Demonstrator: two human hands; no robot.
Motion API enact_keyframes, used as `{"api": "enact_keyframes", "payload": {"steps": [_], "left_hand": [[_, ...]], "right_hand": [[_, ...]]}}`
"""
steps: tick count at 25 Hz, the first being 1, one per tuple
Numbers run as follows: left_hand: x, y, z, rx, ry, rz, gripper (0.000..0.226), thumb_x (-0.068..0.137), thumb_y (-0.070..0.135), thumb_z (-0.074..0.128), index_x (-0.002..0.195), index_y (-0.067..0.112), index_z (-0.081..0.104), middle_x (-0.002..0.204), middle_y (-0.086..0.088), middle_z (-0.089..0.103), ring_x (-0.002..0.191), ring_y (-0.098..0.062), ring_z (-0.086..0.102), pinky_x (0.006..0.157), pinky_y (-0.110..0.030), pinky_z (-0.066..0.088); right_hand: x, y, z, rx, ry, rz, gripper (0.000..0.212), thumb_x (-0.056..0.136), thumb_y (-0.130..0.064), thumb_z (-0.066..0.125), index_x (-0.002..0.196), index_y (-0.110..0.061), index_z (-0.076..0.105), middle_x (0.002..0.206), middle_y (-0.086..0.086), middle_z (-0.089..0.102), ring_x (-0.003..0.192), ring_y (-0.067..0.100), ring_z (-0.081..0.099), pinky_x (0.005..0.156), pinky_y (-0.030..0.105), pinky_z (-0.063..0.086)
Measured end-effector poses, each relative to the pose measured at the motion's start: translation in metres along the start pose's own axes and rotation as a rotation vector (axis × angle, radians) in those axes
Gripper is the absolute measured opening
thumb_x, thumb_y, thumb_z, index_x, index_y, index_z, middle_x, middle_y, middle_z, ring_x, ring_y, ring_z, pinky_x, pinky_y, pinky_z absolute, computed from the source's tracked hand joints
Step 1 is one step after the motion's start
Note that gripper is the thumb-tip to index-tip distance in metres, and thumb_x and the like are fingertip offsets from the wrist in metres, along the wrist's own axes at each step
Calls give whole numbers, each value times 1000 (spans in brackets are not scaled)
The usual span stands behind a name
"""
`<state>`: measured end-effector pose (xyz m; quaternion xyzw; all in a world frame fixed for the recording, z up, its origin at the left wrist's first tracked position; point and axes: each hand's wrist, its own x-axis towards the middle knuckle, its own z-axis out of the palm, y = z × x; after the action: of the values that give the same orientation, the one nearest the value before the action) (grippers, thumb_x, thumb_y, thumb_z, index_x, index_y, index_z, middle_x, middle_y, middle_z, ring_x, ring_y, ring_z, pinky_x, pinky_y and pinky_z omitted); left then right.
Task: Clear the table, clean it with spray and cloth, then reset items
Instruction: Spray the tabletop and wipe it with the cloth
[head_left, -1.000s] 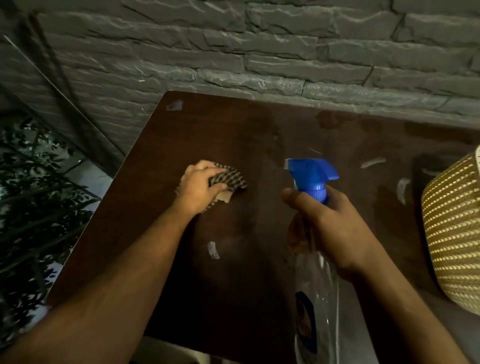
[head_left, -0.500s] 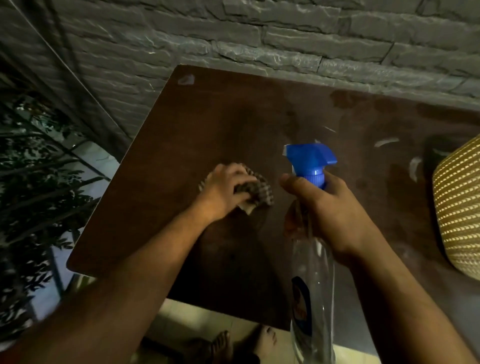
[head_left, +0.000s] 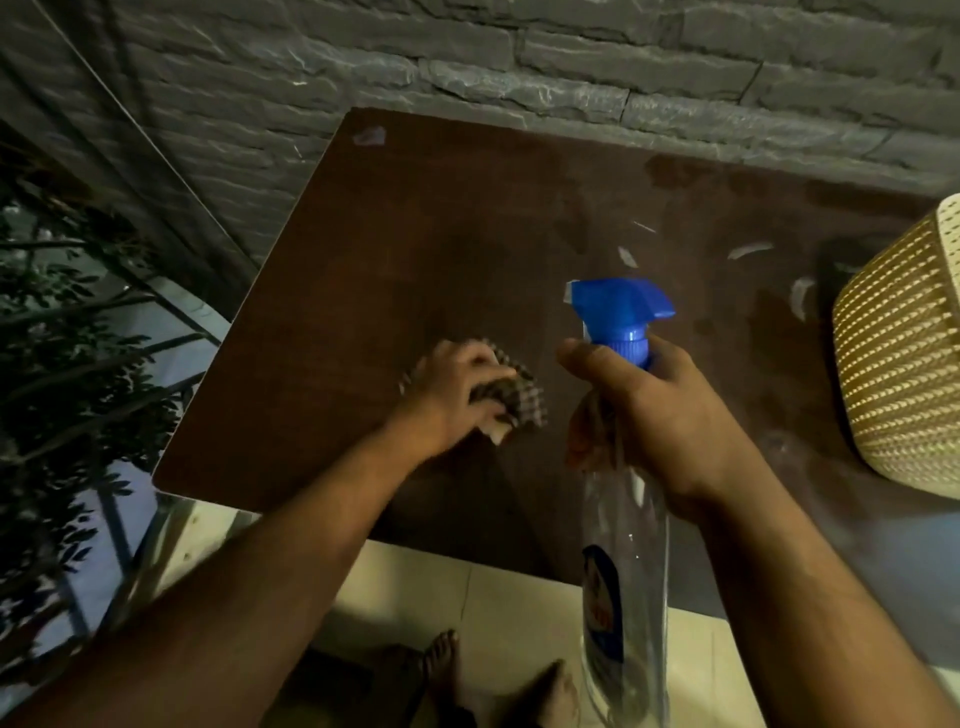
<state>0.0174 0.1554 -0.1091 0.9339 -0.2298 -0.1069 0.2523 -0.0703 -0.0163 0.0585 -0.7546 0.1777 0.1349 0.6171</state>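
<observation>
A dark brown table (head_left: 415, 249) stands against a grey stone wall. My left hand (head_left: 449, 389) grips a bunched checked cloth (head_left: 514, 397) and presses it on the tabletop near the middle. My right hand (head_left: 660, 415) holds a clear spray bottle (head_left: 623, 545) by its neck, above the table's front part. The bottle's blue trigger head (head_left: 621, 306) points left. Several pale smears and wet streaks (head_left: 748, 252) lie on the right half of the table.
A woven cream basket (head_left: 904, 353) sits at the table's right edge. Leafy plants behind a metal railing (head_left: 78, 338) fill the left side. My bare feet (head_left: 556, 691) stand on pale floor tiles (head_left: 415, 587) below the table's front edge.
My left hand has dragged the cloth toward the front and right, closer to the bottle. My view has tilted down, so the table's front edge and my feet now show.
</observation>
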Motion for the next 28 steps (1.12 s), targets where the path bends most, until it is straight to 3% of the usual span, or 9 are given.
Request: {"api": "enact_keyframes", "payload": {"steps": [3, 6, 9, 12, 15, 19, 21, 25, 28], "left_hand": [[-87, -4, 1, -100, -41, 173, 41, 82, 40, 55, 121, 30, 65, 121, 9, 54, 112, -10, 38, 93, -27, 29], [-70, -46, -22, -60, 108, 32, 51, 79, 51, 51, 120, 25, 66, 116, 6, 55, 108, -13, 41, 92, -35, 39], [-11, -42, -25, 14, 228, -184, 39, 84, 32, 69, 122, 24, 65, 120, 0, 55, 112, -25, 46, 99, -35, 35], [-49, -2, 0, -26, 95, -74, 38, 85, 27, 68, 123, 29, 64, 121, 4, 54, 110, -20, 44, 94, -26, 31], [-132, -3, 5, -69, 20, 45, 41, 82, 34, 64, 122, 32, 64, 117, 16, 49, 108, -8, 38, 91, -34, 37], [-101, -50, -15, 24, 252, -263, 41, 82, 25, 74, 121, 24, 65, 118, 3, 53, 109, -22, 45, 97, -38, 39], [-76, -34, -11, 22, 294, -312, 41, 82, 27, 73, 122, 23, 65, 120, -2, 55, 111, -26, 45, 98, -36, 37], [-116, 31, 29, -50, 91, -52, 42, 81, 31, 71, 122, 31, 64, 117, 10, 53, 107, -13, 41, 90, -30, 35], [-164, 24, 26, -61, 68, -42, 44, 82, 31, 70, 125, 37, 60, 117, 22, 43, 111, -4, 35, 95, -29, 34]], "right_hand": [[-9, 4, -9, -15, 11, 15, 30, 88, -36, 62, 100, -9, 55, 69, 20, 64, 52, 22, 61, 48, 22, 51], [-15, 8, -15, -35, -4, 21, 30, 88, -37, 62, 100, -11, 55, 77, 28, 66, 54, 26, 62, 49, 25, 54], [-21, 11, -16, -67, -16, -10, 26, 88, -38, 62, 95, -14, 55, 75, 27, 67, 56, 30, 65, 55, 34, 56], [-30, 12, -18, -69, -51, -34, 23, 89, -36, 61, 91, -14, 55, 70, 22, 67, 53, 25, 63, 52, 29, 54], [-38, 15, -23, -82, -82, -24, 26, 89, -37, 60, 94, -12, 54, 70, 24, 67, 50, 23, 62, 53, 29, 54], [-41, 19, -28, -135, -120, -22, 29, 88, -41, 60, 97, -14, 53, 73, 24, 69, 53, 27, 65, 62, 39, 58], [-42, 22, -27, -142, -136, -30, 26, 88, -41, 59, 96, -17, 53, 74, 24, 69, 55, 28, 65, 67, 44, 58], [-44, 26, -29, -157, -141, -62, 32, 87, -42, 60, 93, -11, 57, 75, 25, 68, 56, 29, 63, 67, 47, 57], [-47, 26, -38, -132, -151, -36, 37, 85, -41, 60, 97, -7, 56, 76, 27, 67, 54, 28, 63, 61, 41, 57]]}}
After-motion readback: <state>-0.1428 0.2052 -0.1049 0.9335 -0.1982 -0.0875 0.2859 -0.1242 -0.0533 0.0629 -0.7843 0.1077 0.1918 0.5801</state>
